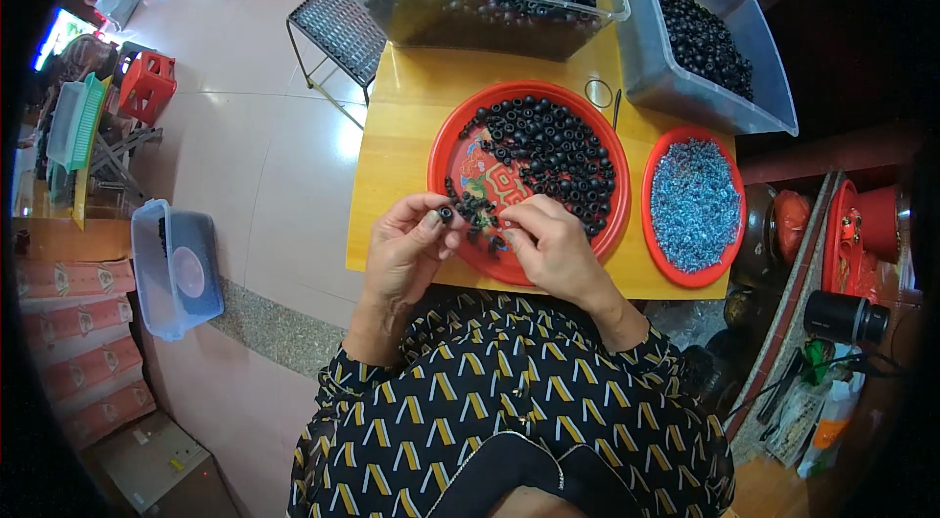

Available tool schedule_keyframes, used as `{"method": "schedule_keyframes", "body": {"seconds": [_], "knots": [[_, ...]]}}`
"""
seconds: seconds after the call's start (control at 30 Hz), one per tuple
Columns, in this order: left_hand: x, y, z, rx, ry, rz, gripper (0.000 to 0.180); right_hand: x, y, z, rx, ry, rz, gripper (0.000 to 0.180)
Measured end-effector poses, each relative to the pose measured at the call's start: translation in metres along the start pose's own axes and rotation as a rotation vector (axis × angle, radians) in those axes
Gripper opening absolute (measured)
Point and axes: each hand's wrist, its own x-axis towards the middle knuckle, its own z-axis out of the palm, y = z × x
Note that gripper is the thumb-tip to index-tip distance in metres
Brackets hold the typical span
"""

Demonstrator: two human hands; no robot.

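Observation:
My left hand (406, 244) pinches a small black ring-shaped bead (446, 214) between thumb and forefinger at the near edge of a round red tray (450, 141). My right hand (550, 244) rests on the tray's near rim with its fingers curled over several black beads (553, 151); whether it grips one I cannot tell. The tray lies on a small yellow wooden table (401, 136). A smaller red dish (658, 254) to the right holds a heap of tiny silvery-blue metal parts (695, 203).
Two clear plastic tubs of black beads stand at the table's far side, one in the middle (485, 14) and one to the right (676, 77). A wire stool (338, 28) is beyond the table. A lidded clear box (176, 268) sits on the tiled floor at left.

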Motion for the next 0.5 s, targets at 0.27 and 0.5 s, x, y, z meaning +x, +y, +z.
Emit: {"method": "schedule_keyframes", "body": {"seconds": [0.27, 0.5], "knots": [[-0.003, -0.005, 0.002, -0.055, 0.007, -0.07, 0.02, 0.005, 0.001, 0.021, -0.309, -0.077, -0.011, 0.008], [-0.003, -0.006, 0.005, -0.007, 0.003, -0.08, 0.022, 0.004, 0.007, 0.017, -0.29, -0.108, 0.034, 0.012]]}}
